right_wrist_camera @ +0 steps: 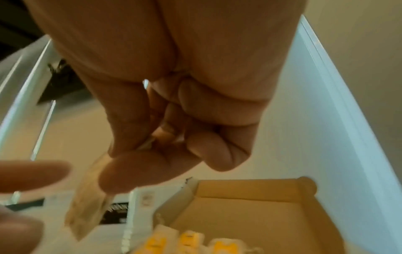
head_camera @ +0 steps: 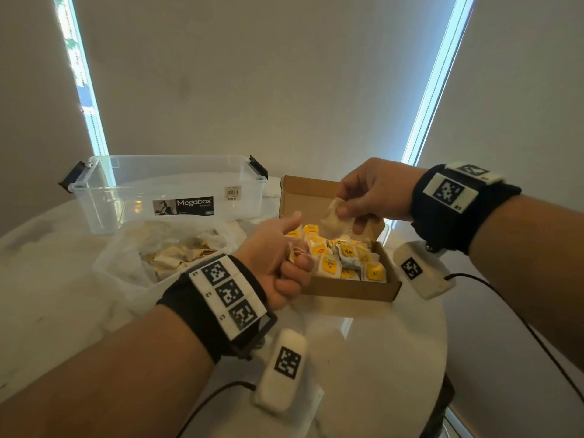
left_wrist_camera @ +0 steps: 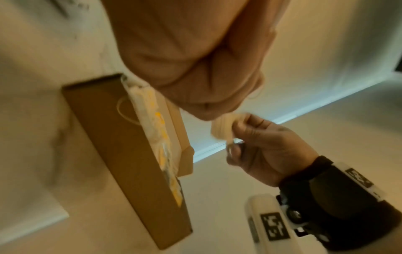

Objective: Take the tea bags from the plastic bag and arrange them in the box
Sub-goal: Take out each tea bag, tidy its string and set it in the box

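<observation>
Head view, right hand [head_camera: 376,191] pinching tea bag [head_camera: 335,221] over box [head_camera: 347,289], left hand [head_camera: 278,263] gripping strings [head_camera: 298,249]

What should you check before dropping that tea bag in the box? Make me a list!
1. Right hand pinches the tea bag: ok.
2. Tea bag hangs over the cardboard box: ok.
3. Box open: ok.
4. Free space left at the box's far end: ok.
5. String free of the left hand, which holds thread and a yellow tag: cannot tell.
6. More bags wait in the plastic bag: ok.
</observation>
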